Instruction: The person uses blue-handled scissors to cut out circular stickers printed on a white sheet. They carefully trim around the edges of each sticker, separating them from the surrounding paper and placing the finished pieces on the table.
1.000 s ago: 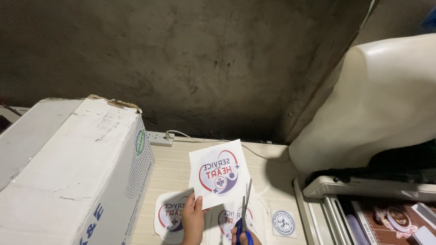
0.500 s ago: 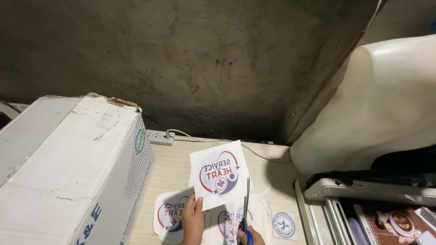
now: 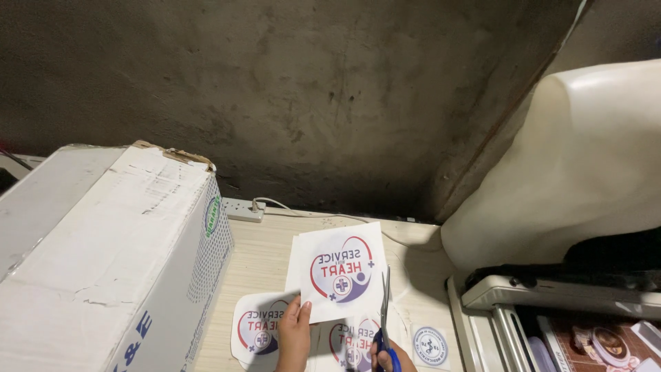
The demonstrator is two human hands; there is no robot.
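My left hand point(image 3: 295, 337) pinches the lower left corner of a white square sheet point(image 3: 337, 271) printed with a round red and purple emblem, holding it tilted above the table. My right hand point(image 3: 391, 358) grips blue-handled scissors point(image 3: 385, 313), their blades pointing up along the sheet's right edge. Only the fingers of both hands show at the bottom edge. Under the sheet lie other printed emblems point(image 3: 258, 329), cut round, on the pale wooden table point(image 3: 261, 262).
A large white cardboard box point(image 3: 110, 262) stands at the left. A white power strip point(image 3: 242, 209) with a cable lies by the dark wall. A small round blue sticker point(image 3: 429, 344) lies right of the scissors. A cream machine cover point(image 3: 585, 158) and tray point(image 3: 509, 303) fill the right.
The sheet and both hands have shifted slightly to the right and down. The scissors moved right with them, still along the sheet's right edge.
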